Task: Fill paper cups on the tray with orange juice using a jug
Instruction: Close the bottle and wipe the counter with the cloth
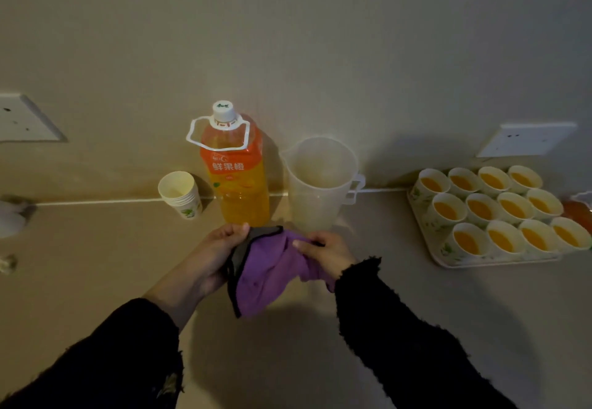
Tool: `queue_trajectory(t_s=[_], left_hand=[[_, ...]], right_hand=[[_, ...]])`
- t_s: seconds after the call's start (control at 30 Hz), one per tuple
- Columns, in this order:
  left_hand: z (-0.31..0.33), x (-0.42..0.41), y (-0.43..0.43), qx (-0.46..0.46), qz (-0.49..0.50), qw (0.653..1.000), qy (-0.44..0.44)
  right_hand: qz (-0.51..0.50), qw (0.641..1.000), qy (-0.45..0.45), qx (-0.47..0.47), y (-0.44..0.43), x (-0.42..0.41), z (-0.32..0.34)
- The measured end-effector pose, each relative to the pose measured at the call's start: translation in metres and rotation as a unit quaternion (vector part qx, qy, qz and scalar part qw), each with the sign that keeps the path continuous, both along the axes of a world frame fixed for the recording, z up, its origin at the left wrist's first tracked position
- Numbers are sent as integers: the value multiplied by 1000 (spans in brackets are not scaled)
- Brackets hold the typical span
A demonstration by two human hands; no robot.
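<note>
Both hands at the counter (pixel 96 264), in front of us. Left hand (pixel 221 248) grips the dark-edged corner of a purple cloth (pixel 266 277). Right hand (pixel 323 251) pinches a bunched fold of it between thumb and fingers. The cloth hangs between them, just above the surface.

We judge the step to be wiping up, or folding the cloth away. To do it well:
- gather the cloth into one pad, so that no loose tail drags
- wipe near the jug (pixel 317 184) and the bottle (pixel 235 171) with short strokes
- stay well apart from the tray (pixel 499 260), since its cups are easy to nudge

Paper cups (pixel 480 208): twelve on the tray at our right, in three rows of four, touching. Each shows orange juice well below the rim. The jug is translucent, upright and looks empty, with its handle to the right. The bottle is capped and partly full. A stack of spare cups (pixel 181 194) stands to its left.
</note>
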State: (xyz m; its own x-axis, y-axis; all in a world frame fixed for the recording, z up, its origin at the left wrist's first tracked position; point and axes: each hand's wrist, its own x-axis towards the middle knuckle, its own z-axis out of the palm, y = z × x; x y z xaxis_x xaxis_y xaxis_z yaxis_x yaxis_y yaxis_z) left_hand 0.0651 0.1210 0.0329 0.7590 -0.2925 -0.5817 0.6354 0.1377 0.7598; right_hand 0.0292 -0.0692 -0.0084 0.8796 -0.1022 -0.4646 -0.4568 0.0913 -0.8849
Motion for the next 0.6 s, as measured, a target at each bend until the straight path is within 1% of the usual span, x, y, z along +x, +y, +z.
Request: queue_trajectory(t_s=[0.07,0.1,0.17,0.2,0.27,0.33,0.37,0.4,0.47,0.5,0.53,0.57,0.6], left_hand=[[-8,0,-1,24,-10,999,20],[-12,0,-3,25,-15,999,33],[-17,-3,-8,23,-32,997,63],[-19,-4,-11,30,-40,995,81],[-22,-7,-16,55,-56,990,116],[-26,-11,-21,85,-62,984,145],[-26,-13,-24,97,-61,983,147],[-27,-15,-25,122,-60,982,134],[-30,-19,-25,221,-58,971,71],[-32,-19,-25,264,-55,962,39],[-34,-19,-25,284,-59,957,14],[-34,-18,-27,293,-64,954,0],[-34,-17,-30,296,-70,953,-11]], right_hand=[[43,992,-25,-116,-16,-2,1],[54,985,-38,-159,-22,-3,5],[62,981,-49,-178,-37,-6,13],[83,977,-40,-194,-45,-8,15],[172,952,16,-251,-63,-13,25],[230,921,76,-305,-75,-19,30],[242,898,97,-353,-79,-22,28],[260,865,112,-414,-79,-22,21],[317,771,146,-533,-74,-24,4],[326,738,169,-566,-70,-26,-6],[330,726,193,-572,-67,-27,-16],[328,730,208,-562,-65,-29,-26],[323,740,204,-554,-62,-30,-36]])
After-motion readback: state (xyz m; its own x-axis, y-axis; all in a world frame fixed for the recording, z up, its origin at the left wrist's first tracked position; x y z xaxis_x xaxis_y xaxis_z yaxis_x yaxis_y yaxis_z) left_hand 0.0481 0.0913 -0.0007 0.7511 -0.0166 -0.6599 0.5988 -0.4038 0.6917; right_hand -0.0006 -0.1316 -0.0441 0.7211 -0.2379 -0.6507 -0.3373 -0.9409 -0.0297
